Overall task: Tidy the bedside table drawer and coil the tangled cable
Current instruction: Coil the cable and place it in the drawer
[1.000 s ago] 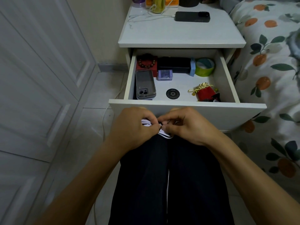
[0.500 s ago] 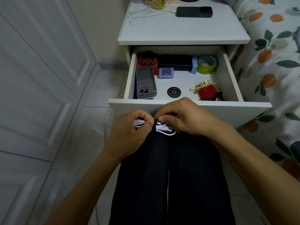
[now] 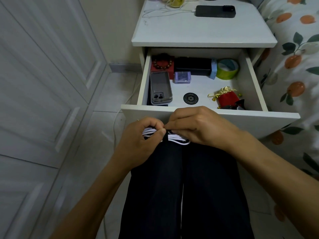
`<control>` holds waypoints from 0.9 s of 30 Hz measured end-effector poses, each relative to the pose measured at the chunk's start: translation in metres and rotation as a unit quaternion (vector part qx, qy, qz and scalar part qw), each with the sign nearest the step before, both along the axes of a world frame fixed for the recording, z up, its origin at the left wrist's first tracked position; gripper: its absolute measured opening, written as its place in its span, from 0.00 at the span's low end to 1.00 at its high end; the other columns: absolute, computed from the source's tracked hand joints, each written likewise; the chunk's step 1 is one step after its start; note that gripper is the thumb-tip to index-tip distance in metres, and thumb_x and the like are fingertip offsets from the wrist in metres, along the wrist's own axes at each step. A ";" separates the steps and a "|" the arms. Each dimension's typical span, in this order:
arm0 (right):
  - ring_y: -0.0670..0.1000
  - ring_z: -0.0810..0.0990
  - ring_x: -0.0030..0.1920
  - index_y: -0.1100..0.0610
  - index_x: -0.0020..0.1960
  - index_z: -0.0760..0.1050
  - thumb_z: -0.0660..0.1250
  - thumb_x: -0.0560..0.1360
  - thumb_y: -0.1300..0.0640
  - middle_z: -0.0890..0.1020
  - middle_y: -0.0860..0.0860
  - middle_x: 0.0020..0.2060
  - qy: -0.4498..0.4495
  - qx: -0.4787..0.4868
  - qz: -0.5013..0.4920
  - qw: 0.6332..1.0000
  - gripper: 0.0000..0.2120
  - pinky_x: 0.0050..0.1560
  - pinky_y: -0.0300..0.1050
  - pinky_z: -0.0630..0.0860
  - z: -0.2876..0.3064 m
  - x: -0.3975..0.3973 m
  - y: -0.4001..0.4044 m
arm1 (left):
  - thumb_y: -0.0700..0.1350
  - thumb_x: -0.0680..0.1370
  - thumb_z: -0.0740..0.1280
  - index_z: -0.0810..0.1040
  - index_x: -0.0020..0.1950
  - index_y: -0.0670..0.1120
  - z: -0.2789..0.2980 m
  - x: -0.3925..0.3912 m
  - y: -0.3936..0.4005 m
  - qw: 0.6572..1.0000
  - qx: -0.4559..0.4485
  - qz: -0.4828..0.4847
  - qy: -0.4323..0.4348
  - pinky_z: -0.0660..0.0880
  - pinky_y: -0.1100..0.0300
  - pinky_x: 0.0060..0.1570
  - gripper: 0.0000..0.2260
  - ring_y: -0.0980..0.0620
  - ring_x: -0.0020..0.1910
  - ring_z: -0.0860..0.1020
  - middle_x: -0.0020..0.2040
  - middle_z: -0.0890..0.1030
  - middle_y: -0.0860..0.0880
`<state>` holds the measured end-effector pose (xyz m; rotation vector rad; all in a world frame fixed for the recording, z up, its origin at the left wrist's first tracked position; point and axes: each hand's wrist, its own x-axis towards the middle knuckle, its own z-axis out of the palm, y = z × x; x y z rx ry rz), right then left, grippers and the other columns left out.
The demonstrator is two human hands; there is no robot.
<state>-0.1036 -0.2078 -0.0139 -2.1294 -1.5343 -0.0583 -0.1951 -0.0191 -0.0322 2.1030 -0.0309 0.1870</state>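
Two hands meet just in front of the open drawer (image 3: 209, 116), above the person's dark trousers (image 3: 181, 187). They hold a white cable (image 3: 179, 139) that is wound into a small bundle of loops. The left hand (image 3: 141, 142) has its fingers curled round the left end of the bundle, with the thumb on top. The right hand (image 3: 196, 128) pinches the middle of the bundle, where a black strap (image 3: 167, 135) goes round the loops. A few white loops stick out under the right hand.

Inside the drawer, things sit along the back — a red box (image 3: 162, 69) with a brown bead bracelet (image 3: 162, 62) on it, a long black box (image 3: 192, 65), a thin blue thing (image 3: 213, 69) standing up, and a green roll of tape (image 3: 227, 69). A small purple box (image 3: 182, 77) sits in front of the black box. On the left side lies a clear phone case (image 3: 160, 87), on top of something dark. A round black disc (image 3: 190, 98) lies near the front. To the right of it is a red pouch (image 3: 227, 99) with a gold top.

On top of the bedside table (image 3: 198, 31) lies a black phone (image 3: 215, 11) with a white wire (image 3: 165, 12) plugged in — it is a different wire from the one in the hands
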 end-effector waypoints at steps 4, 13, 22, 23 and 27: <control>0.46 0.80 0.40 0.59 0.52 0.84 0.69 0.76 0.63 0.82 0.50 0.41 0.152 0.069 -0.061 0.984 0.07 0.41 0.44 0.77 -0.009 -0.005 0.005 | 0.47 0.73 0.67 0.78 0.41 0.51 0.001 0.001 0.002 1.000 0.013 -0.010 0.002 0.76 0.66 0.44 0.02 0.56 0.42 0.80 0.41 0.81 0.56; 0.48 0.80 0.38 0.57 0.43 0.85 0.73 0.72 0.62 0.82 0.49 0.37 0.350 0.167 -0.190 0.902 0.02 0.40 0.43 0.76 -0.014 -0.021 0.019 | 0.45 0.73 0.70 0.79 0.37 0.52 0.002 0.000 0.000 0.999 0.005 0.048 0.015 0.74 0.67 0.44 0.05 0.56 0.42 0.78 0.40 0.81 0.54; 0.44 0.79 0.41 0.55 0.44 0.86 0.73 0.69 0.60 0.83 0.46 0.38 0.222 0.204 -0.217 0.929 0.05 0.42 0.40 0.75 -0.022 -0.044 0.019 | 0.35 0.71 0.73 0.80 0.40 0.48 -0.005 -0.007 -0.009 0.992 -0.057 0.115 0.020 0.74 0.70 0.39 0.08 0.59 0.37 0.78 0.36 0.81 0.53; 0.45 0.79 0.42 0.55 0.44 0.86 0.73 0.69 0.59 0.83 0.46 0.39 0.201 0.197 -0.220 0.934 0.05 0.44 0.42 0.76 -0.023 -0.045 0.019 | 0.35 0.72 0.73 0.79 0.41 0.48 -0.005 -0.009 -0.011 0.992 -0.055 0.112 0.013 0.73 0.70 0.38 0.08 0.60 0.37 0.78 0.37 0.80 0.53; 0.50 0.78 0.43 0.53 0.45 0.85 0.71 0.70 0.55 0.83 0.45 0.40 0.136 0.186 -0.227 0.946 0.06 0.43 0.45 0.74 -0.026 -0.054 0.016 | 0.34 0.72 0.72 0.76 0.42 0.44 -0.003 -0.014 -0.014 0.991 -0.083 0.109 -0.010 0.72 0.71 0.37 0.08 0.61 0.36 0.77 0.37 0.79 0.53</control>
